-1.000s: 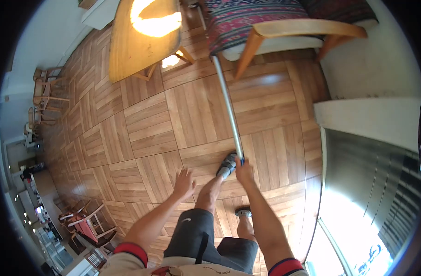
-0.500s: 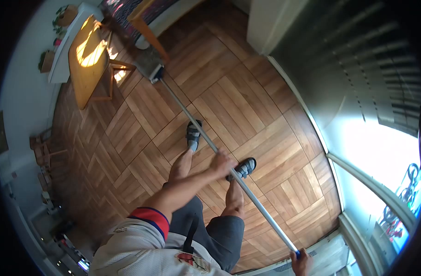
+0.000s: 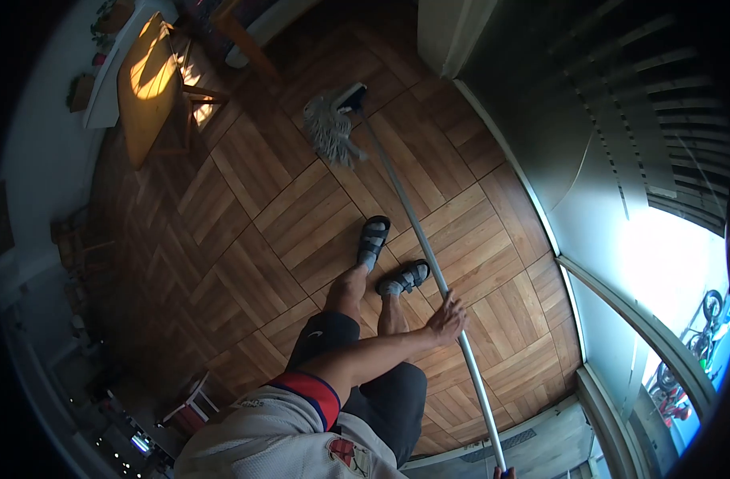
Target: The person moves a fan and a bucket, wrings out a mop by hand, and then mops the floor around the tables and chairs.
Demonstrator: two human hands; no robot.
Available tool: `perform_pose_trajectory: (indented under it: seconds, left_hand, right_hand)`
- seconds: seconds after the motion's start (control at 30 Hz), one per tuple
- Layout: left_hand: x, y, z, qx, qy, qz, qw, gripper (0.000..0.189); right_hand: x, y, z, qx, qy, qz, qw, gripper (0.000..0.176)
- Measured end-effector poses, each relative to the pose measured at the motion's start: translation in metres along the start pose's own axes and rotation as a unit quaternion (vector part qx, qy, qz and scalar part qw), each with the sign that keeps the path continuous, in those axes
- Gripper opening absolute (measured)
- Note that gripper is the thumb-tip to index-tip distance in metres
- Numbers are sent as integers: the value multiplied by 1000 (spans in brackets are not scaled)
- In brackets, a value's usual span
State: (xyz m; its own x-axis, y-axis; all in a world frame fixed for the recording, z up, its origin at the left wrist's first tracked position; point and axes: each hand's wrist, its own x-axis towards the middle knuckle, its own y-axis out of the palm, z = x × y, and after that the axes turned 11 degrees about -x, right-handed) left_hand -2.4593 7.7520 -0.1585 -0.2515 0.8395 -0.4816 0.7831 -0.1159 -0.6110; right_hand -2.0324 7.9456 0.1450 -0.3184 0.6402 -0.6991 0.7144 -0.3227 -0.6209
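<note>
A string mop (image 3: pixel 330 132) lies on the wood-patterned floor, its grey strands spread to the left of the dark and white clamp. Its long metal handle (image 3: pixel 409 209) runs down and right past my sandalled feet. Around the middle of this handle my left hand (image 3: pixel 447 319) is wrapped. At the bottom edge, my right hand (image 3: pixel 504 473) grips the blue end of the handle; only the fingertips show.
A yellow wooden table (image 3: pixel 148 88) stands at the upper left, below a white shelf with plants. A wooden chair (image 3: pixel 81 247) is at the far left. A wall and glass door (image 3: pixel 612 311) border the right side, with bicycles beyond.
The mop head has swung right, away from the furniture legs, with its strands now spread out. Both hands stay on the handle; my left hand has moved right and down. My feet are closer together.
</note>
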Motion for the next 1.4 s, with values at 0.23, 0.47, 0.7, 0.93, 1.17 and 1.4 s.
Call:
perform_pose_trajectory:
  seconds: [0.23,0.47,0.7,0.93,1.17,1.4]
  left_hand:
    - [-64,-66,134,-40,-302,-277,911,62]
    - [-88,-39,125,-125,-320,-227,911,63]
    - [-1,-24,92,-135,-300,-176,928,45]
    - [33,-15,59,-301,-282,-174,894,35]
    - [24,-39,94,-386,-280,-131,869,33]
    - [43,-89,184,-462,-247,-104,845,32]
  right_hand:
    - [244,-74,370,56,-146,46,987,50]
    - [420,-178,697,271,-376,-29,886,40]
    - [550,-179,654,154,-338,-55,927,42]
    - [580,73,292,107,-270,17,957,29]
    - [454,147,-3,45,-72,69,994,22]
    - [608,149,326,-10,-135,-24,991,39]
